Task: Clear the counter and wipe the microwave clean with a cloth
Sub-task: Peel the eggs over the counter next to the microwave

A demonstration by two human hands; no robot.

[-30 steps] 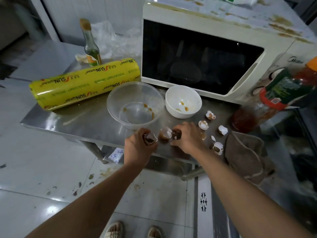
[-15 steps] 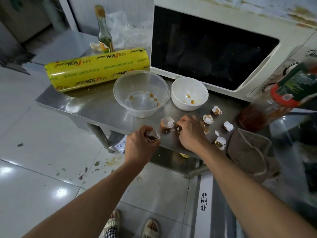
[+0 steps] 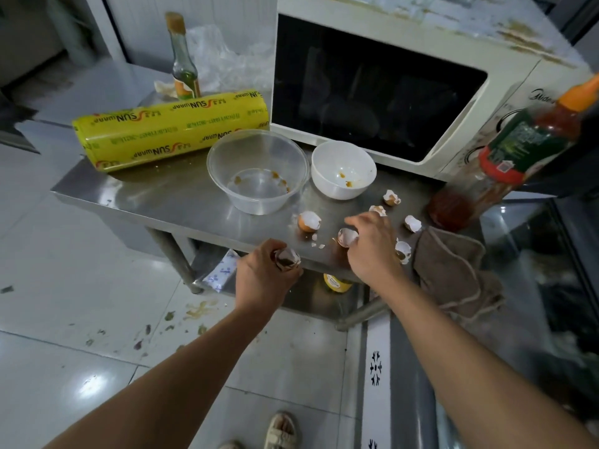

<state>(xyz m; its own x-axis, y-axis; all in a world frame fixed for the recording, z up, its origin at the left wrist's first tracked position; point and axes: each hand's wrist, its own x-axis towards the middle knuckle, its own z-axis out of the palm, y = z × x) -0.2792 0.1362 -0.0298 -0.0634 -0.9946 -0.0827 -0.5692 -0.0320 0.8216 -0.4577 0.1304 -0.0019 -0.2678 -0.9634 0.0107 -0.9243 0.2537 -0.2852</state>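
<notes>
Left hand (image 3: 270,273) at lower centre, fingers curled around gathered eggshell pieces (image 3: 287,258) — held off the front edge of the steel counter (image 3: 168,199), likely as a collecting hand so the other can keep picking. Right hand (image 3: 369,246) sits just right of it, fingers curled on one shell half (image 3: 347,237) at the counter edge; probably pinching it, contact partly hidden. Loose shells remain: one (image 3: 309,221) just left of the right hand, others (image 3: 412,223) to its right. Brown cloth (image 3: 453,270) drapes over the counter's right edge, touching neither hand. Microwave (image 3: 505,89), upper right, is stained on top and unwiped.
</notes>
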